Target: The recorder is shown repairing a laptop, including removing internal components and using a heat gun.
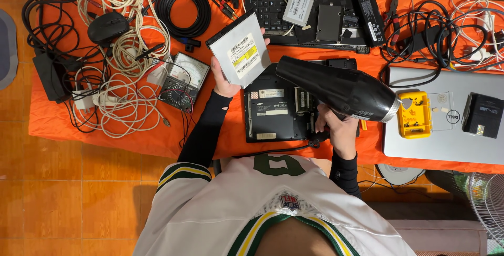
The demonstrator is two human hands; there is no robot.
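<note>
Two hands work: left hand (224, 80) clamped on a silver optical drive (240, 55), right hand (338, 127) gripping a black hair dryer (336, 88).

A flat, silver-grey optical drive (240, 56) with a white and yellow label is held up tilted above the orange table, label side up. A black hair dryer (336, 88) with a chrome rear ring lies slanted over an opened black laptop base, nozzle pointing toward the drive.
</note>
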